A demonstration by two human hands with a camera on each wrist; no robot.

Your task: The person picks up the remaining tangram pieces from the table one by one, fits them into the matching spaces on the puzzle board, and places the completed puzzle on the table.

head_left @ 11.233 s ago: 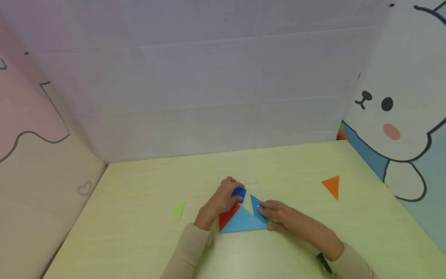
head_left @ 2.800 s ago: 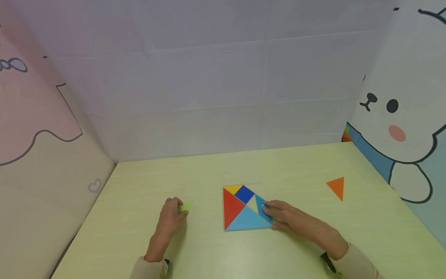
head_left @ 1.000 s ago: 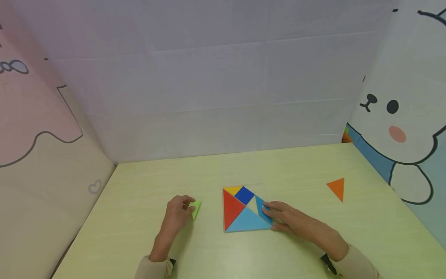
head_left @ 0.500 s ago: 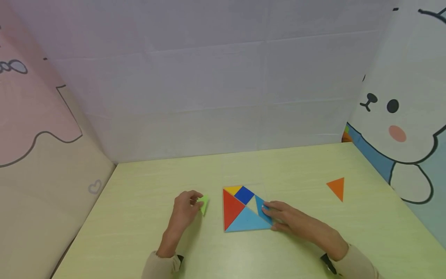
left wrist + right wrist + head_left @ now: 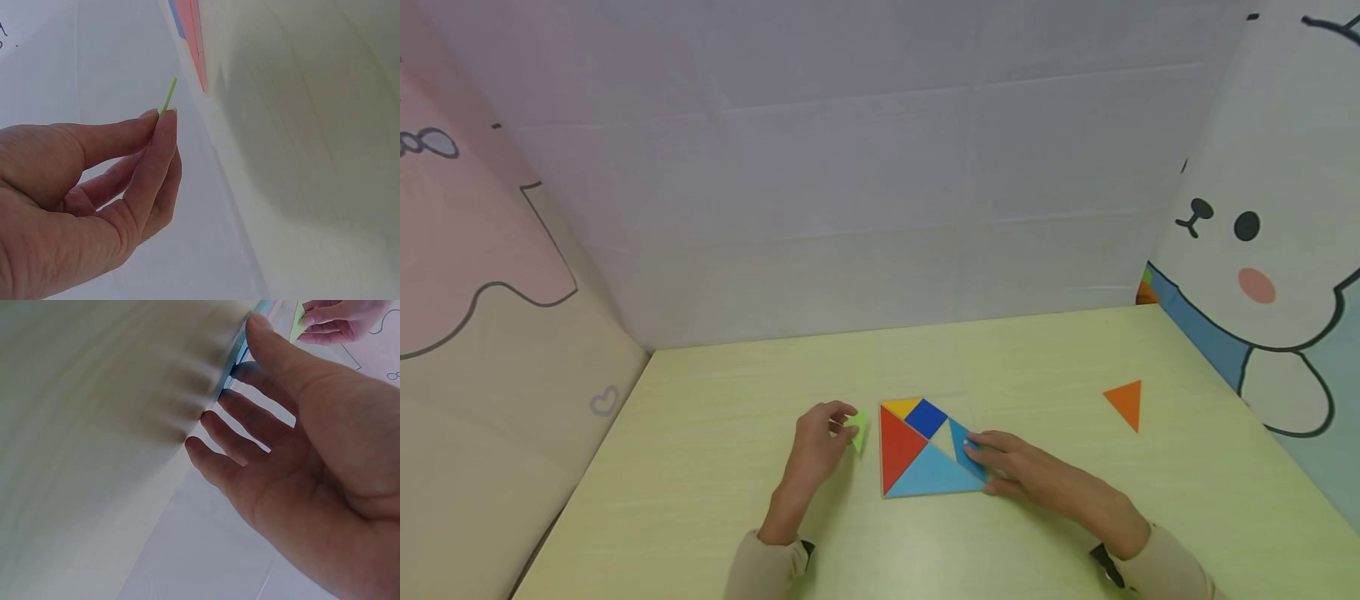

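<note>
My left hand point(image 5: 818, 446) pinches a light-green tangram triangle point(image 5: 859, 433) between thumb and fingertips, just above the table and left of the puzzle; the left wrist view shows the triangle point(image 5: 170, 94) edge-on. A red triangle point(image 5: 898, 450), yellow piece point(image 5: 899, 407), dark blue square point(image 5: 926, 418) and large light-blue triangle point(image 5: 934, 475) lie fitted together. Fingers of my right hand point(image 5: 1026, 468) rest, spread and slightly bent, on a medium-blue piece point(image 5: 958, 442) at the puzzle's right side, covering part of it. A pale triangular gap lies between that piece and the square.
An orange triangle point(image 5: 1127, 406) lies apart on the pale yellow table point(image 5: 715, 400), toward the right. A whitish sheet point(image 5: 850, 192) stands behind the table, with cartoon-printed panels on both sides.
Over the last second my left hand has carried the green triangle rightward, closer to the puzzle. Since the oldest frame it has released the dark blue square. My right hand stays in place.
</note>
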